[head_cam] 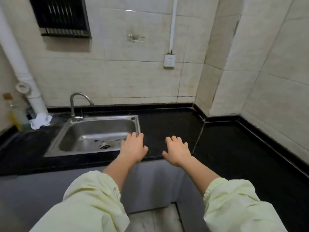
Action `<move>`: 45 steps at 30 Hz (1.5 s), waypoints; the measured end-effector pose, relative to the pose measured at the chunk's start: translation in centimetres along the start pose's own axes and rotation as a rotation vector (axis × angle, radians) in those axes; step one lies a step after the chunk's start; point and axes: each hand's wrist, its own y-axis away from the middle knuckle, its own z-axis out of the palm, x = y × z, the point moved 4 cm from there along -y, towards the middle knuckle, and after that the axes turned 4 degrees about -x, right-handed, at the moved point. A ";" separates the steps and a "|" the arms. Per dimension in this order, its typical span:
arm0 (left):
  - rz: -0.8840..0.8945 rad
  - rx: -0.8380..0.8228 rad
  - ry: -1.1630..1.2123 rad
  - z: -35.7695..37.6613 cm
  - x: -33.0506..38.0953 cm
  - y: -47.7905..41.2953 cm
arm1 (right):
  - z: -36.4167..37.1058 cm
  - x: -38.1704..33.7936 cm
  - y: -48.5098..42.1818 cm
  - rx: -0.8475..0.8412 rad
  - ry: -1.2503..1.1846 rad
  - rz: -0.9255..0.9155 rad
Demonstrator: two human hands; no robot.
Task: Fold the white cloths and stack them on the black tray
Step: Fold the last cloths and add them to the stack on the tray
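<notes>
White cloth: a crumpled white cloth is lying on the black counter, far to the left of both hands and beyond them, bunched against the foot of a white pipe.
Cloth and hands: the steel sink is sitting between the cloth and the left hand; neither hand is touching the cloth, and both are well apart from it.
Left hand: the left hand is reaching forward palm down, fingers loosely bent and holding nothing, with its fingertips at the sink's near right corner; whether they are pressing on the rim cannot be told.
Right hand: the right hand is hanging just beside the left one, palm down over the counter's front edge, fingers slightly spread and bent downward, gripping nothing; whether it is touching the counter cannot be told.
Sleeves: pale yellow sleeves with gathered cuffs are covering both forearms behind the hands.
Faucet: a curved faucet is standing beyond the sink, ahead and left of the left hand.
Wall socket: a white socket is sitting on the tiled wall, high beyond the right hand.
</notes>
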 end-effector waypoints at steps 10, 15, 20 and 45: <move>-0.301 -0.030 0.073 -0.7 -16.1 -9.5 | 1.6 -12.5 -15.7 -0.108 0.054 -0.245; -0.394 0.009 0.091 -1.1 -22.7 -12.9 | 3.1 -18.6 -21.4 -0.131 0.082 -0.326; -0.455 0.026 0.103 -1.5 -31.0 -16.9 | 4.7 -26.1 -27.3 -0.169 0.119 -0.392; -0.702 0.048 0.260 4.3 -70.5 -28.1 | 18.5 -59.1 -50.6 -0.364 -0.008 -0.599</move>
